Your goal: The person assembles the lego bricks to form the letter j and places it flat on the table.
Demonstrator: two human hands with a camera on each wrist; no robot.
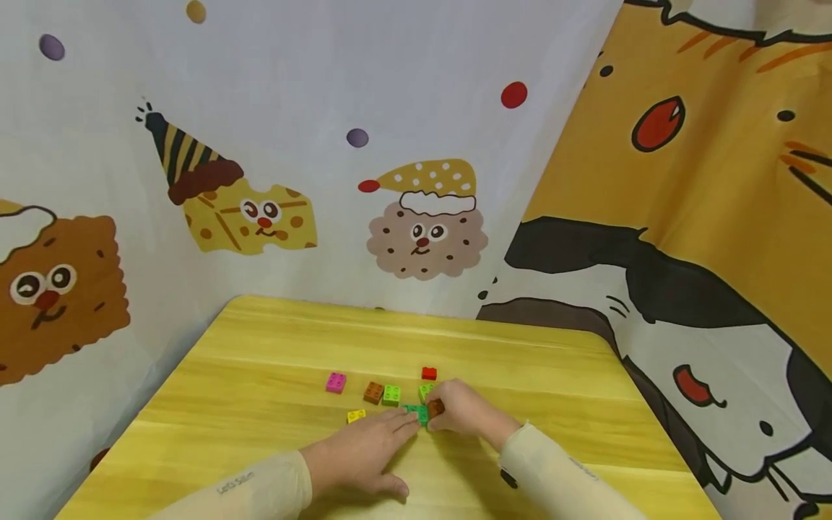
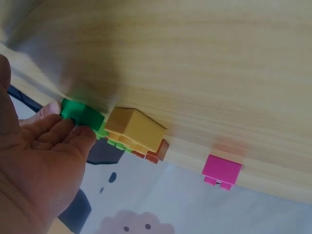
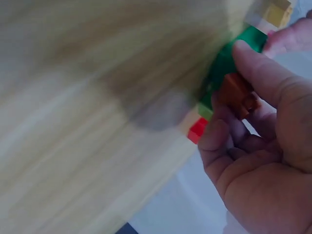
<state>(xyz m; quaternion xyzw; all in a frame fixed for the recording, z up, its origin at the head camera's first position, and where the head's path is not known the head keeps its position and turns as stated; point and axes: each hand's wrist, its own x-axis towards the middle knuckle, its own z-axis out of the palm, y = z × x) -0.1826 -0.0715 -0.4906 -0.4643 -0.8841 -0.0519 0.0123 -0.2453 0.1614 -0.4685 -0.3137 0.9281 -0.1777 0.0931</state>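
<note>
A brown toy brick (image 1: 435,408) is pinched by my right hand (image 1: 464,412); in the right wrist view the brown brick (image 3: 237,95) shows between thumb and fingers, right beside the green brick. My left hand (image 1: 367,448) lies with fingers extended, their tips on the green brick (image 1: 418,414) and the thumb held apart. From the left wrist, the green brick (image 2: 82,114) appears at the fingertips of my left hand (image 2: 48,151). Just behind the green brick, a light green brick (image 1: 425,391) is partly covered by my right hand.
Beyond the hands is a red brick (image 1: 429,373). Farther left, a second brown brick (image 1: 373,392) stands next to another light green brick (image 1: 391,394). A pink brick (image 1: 336,382) and a yellow brick (image 1: 356,416) are left of these on the wooden table (image 1: 260,347). Printed cloth hangs behind.
</note>
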